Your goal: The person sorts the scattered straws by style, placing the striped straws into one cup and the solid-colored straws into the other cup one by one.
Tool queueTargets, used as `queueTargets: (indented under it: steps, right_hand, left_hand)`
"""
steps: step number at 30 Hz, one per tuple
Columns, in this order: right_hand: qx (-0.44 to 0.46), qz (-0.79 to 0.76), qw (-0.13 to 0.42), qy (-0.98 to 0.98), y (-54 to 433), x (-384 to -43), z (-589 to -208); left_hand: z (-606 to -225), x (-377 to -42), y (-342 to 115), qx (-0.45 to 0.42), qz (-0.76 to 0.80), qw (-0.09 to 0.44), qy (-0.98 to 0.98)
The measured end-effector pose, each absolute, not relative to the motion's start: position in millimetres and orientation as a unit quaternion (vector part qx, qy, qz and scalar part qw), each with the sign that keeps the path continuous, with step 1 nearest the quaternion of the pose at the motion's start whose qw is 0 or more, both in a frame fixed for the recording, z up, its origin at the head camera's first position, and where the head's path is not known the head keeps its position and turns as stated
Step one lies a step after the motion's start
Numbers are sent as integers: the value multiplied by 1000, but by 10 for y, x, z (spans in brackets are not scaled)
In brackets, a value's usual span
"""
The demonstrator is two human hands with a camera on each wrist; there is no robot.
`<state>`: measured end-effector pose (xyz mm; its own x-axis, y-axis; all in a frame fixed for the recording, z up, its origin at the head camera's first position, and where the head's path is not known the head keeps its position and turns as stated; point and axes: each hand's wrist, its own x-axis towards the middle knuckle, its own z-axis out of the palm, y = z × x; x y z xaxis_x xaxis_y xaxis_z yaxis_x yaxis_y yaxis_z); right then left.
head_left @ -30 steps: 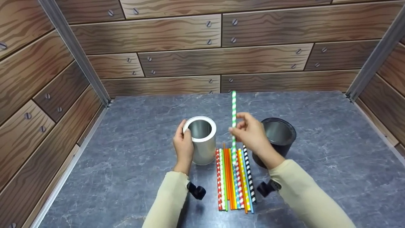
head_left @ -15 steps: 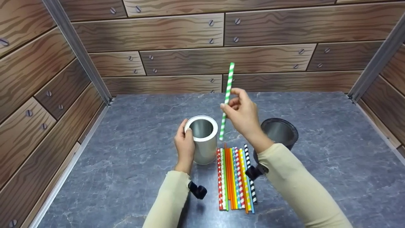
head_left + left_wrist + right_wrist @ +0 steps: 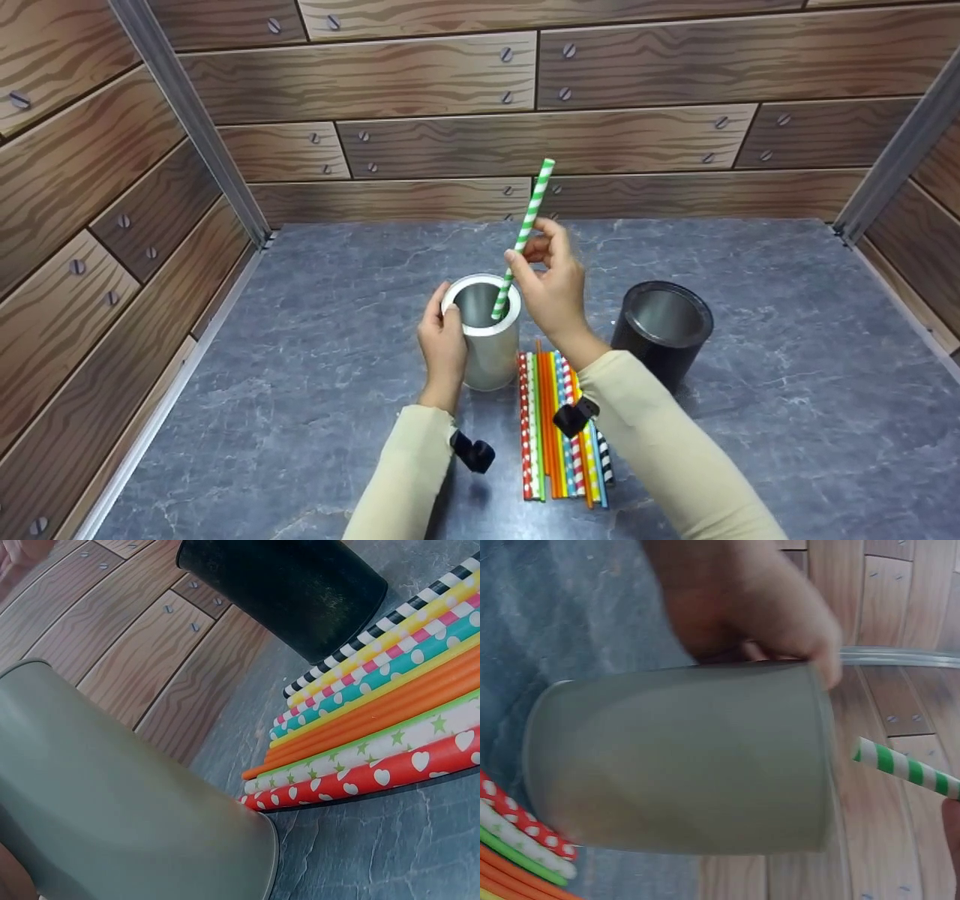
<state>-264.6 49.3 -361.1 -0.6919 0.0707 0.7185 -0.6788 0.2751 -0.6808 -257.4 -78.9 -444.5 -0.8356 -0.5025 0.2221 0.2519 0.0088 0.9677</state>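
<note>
My left hand (image 3: 442, 349) grips a light grey can (image 3: 491, 364) with a white rim, thumb at the rim and fingers along its left side. My right hand (image 3: 556, 289) pinches a green-and-white striped straw (image 3: 534, 202) near its middle, tilted, its lower end over the can's mouth. From the right wrist, the lower end of that straw (image 3: 911, 767) shows just beyond the rim of the can (image 3: 682, 765), apart from it. Right of the can, several coloured straws (image 3: 534, 427) lie side by side on the table, partly hidden by the right wrist.
A black can (image 3: 660, 352) stands upright on the right, its mouth facing up. The grey marbled table (image 3: 315, 360) is bounded by wood-patterned walls (image 3: 420, 146) at the back and sides. A small black camera (image 3: 576, 417) sits at each wrist.
My right hand has lifted the green-striped straw from above the row, moved left and lowered it over the grey can's mouth. The left hand keeps its grip on the can.
</note>
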Motion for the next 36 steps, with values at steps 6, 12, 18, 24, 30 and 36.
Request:
queueTargets:
  steps: [6, 12, 18, 24, 30, 36]
  right_hand:
    - [210, 568, 338, -721, 432, -2675, -3842]
    - [203, 555, 323, -739, 386, -2653, -3981]
    - [200, 564, 300, -743, 341, -2631, -4055]
    - [186, 572, 284, -746, 330, -2619, -4088]
    - [182, 567, 283, -752, 332, -2623, -4091]
    - [187, 554, 283, -760, 336, -2629, -4112]
  left_hand:
    - [-4450, -2573, -796, 94, -689, 269, -666]
    - [-4450, -2578, -801, 97, -682, 275, -671]
    - [-4462, -2575, -801, 90, -685, 281, -666]
    - [-4463, -2566, -804, 85, -685, 282, -667]
    - [-4460, -2565, -803, 86, -680, 282, -671]
    - [-4459, -2561, -806, 86, -682, 277, -672]
